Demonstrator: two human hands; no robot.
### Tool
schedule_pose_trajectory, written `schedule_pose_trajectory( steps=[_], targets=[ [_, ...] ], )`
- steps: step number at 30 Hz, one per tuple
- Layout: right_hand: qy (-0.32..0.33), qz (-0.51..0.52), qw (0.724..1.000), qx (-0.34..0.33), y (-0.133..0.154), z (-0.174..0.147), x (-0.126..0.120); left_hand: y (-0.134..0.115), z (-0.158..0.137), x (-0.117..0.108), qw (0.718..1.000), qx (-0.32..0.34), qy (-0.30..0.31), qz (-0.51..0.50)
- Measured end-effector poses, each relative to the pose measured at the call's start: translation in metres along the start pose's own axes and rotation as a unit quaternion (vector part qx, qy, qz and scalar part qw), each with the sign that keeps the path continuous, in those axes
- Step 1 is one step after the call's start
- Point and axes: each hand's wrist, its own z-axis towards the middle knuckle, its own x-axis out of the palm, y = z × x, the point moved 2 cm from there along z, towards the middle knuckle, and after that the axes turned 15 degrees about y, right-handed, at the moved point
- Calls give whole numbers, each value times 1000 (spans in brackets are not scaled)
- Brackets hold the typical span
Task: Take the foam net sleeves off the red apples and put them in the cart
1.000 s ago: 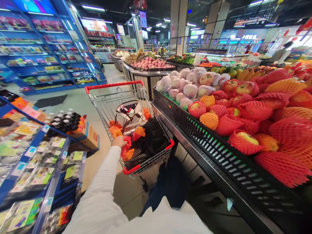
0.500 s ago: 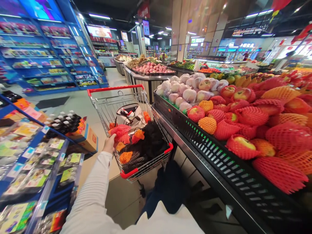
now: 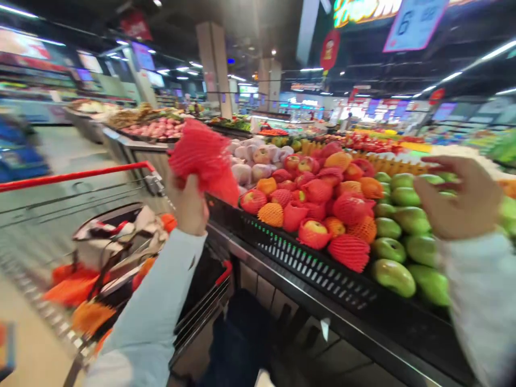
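My left hand point(image 3: 188, 207) is closed around red foam fruit nets point(image 3: 199, 153), raised in front of the apple display. Whether fruit is inside them I cannot make out. At the right, my right hand point(image 3: 463, 196) hovers over the green fruit point(image 3: 397, 228), thumb and fingers apart, with nothing visible in it. Between the hands lie apples point(image 3: 314, 228) in red and orange foam nets, in a black slotted crate point(image 3: 298, 263). Below my left arm, the shopping cart point(image 3: 80, 172) holds a light bag point(image 3: 92, 244) and orange-red nets point(image 3: 72, 287).
A metal ledge point(image 3: 266, 263) runs along the front of the fruit stand. Paler wrapped fruit point(image 3: 244, 174) lies at the crate's far left end. Farther back stands another produce counter point(image 3: 129, 144), and a price sign point(image 3: 415, 24) hangs overhead.
My left hand has lifted red foam nets out of the cart toward the fruit stand. My right hand has come into view. The view has swung right, bringing in the green fruit.
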Motion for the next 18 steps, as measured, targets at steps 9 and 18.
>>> schedule_pose_trajectory(
  steps=[9, 18],
  targets=[
    [50, -63, 991, 106, -71, 19, 62, 12, -40, 300, 977, 83, 154, 118],
    [384, -66, 920, 51, -23, -16, 92, 45, -15, 247, 962, 52, 1, 269]
  ],
)
